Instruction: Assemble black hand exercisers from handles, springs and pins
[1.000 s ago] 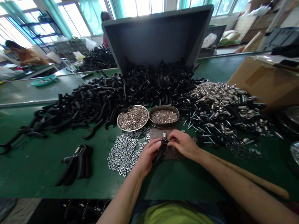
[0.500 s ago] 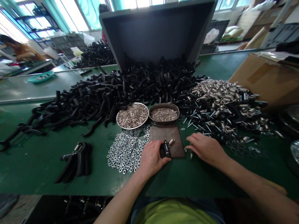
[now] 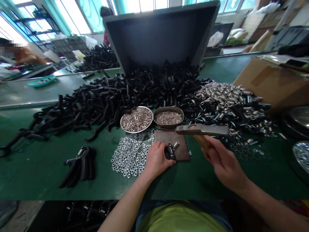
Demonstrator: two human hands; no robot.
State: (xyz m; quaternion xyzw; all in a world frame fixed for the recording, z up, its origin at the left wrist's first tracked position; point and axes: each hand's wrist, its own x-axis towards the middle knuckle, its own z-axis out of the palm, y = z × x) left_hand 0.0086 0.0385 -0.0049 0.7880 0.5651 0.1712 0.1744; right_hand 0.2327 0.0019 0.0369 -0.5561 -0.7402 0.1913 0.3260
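My left hand (image 3: 158, 161) is closed on a black plastic part (image 3: 171, 152), pressing it against a brown metal plate (image 3: 181, 141). A small coil spring (image 3: 176, 145) sticks up from that part's far side. My right hand (image 3: 224, 162) grips the wooden handle of a hammer (image 3: 202, 129), whose grey head is raised above the plate's right side. Left of the plate lies a spread of small metal washers (image 3: 131, 158). One loose washer (image 3: 190, 153) rests by the plate's right edge.
Behind the plate stand a round dish of pins (image 3: 124, 128) and an oval tin (image 3: 182, 120) of tiny metal pieces. Black parts (image 3: 101, 96) heap up before a tipped grey bin (image 3: 159, 35). Springs (image 3: 224, 93) and a cardboard box (image 3: 270, 80) lie right. A person (image 3: 26, 56) sits far left.
My right hand was empty-looking above the table beside the plate; now it holds a raised hammer. My left hand stays on the black plastic part.
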